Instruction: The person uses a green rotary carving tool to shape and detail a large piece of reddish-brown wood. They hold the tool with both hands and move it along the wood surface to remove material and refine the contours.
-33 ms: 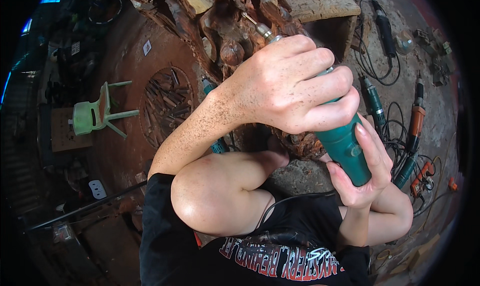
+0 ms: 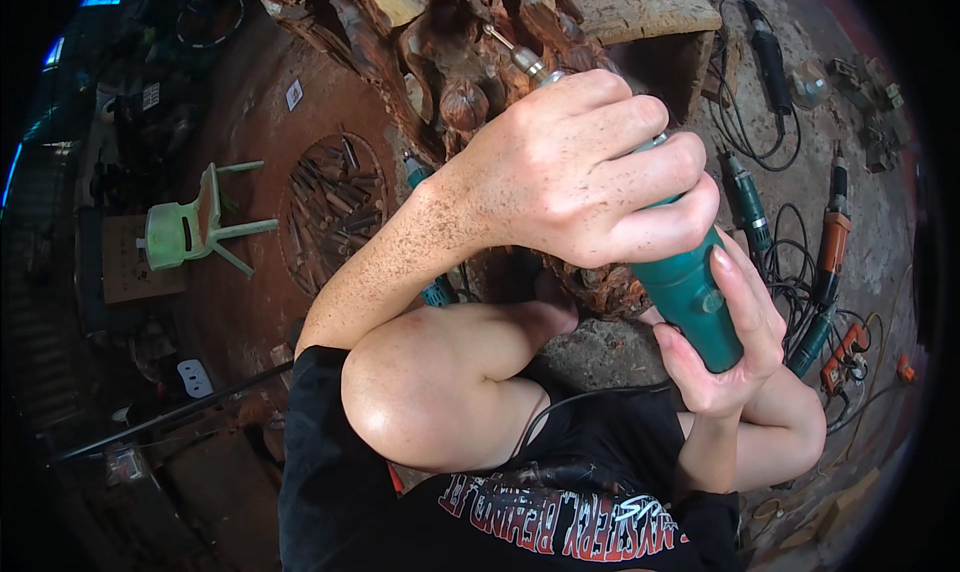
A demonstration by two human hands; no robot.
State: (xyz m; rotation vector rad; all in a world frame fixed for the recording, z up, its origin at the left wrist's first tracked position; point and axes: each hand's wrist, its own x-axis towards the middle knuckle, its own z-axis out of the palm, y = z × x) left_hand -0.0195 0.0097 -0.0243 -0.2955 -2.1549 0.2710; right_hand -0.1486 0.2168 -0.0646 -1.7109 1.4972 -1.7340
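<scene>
Both of my hands are closed on a teal die grinder (image 2: 690, 297), which slants from lower right to upper left. My left hand (image 2: 595, 172) wraps over its front half from above, the knuckles facing up. Lower down, my right hand (image 2: 735, 342) cups the rear of the body, thumb and fingers on either side. A thin burr bit (image 2: 500, 38) sticks out of the metal collet, its small round tip over a gnarled reddish-brown wood carving (image 2: 465, 102). Whether that tip touches the wood I cannot tell. Wood dust speckles my left hand and forearm.
A wooden block or stand (image 2: 640, 7) is behind the carving. On the right floor lie several corded power tools, among them a teal grinder (image 2: 748, 204) and an orange one (image 2: 833, 242), with tangled cables. To the left are a pale green chair (image 2: 200, 222) and a round tray of bits (image 2: 335, 197).
</scene>
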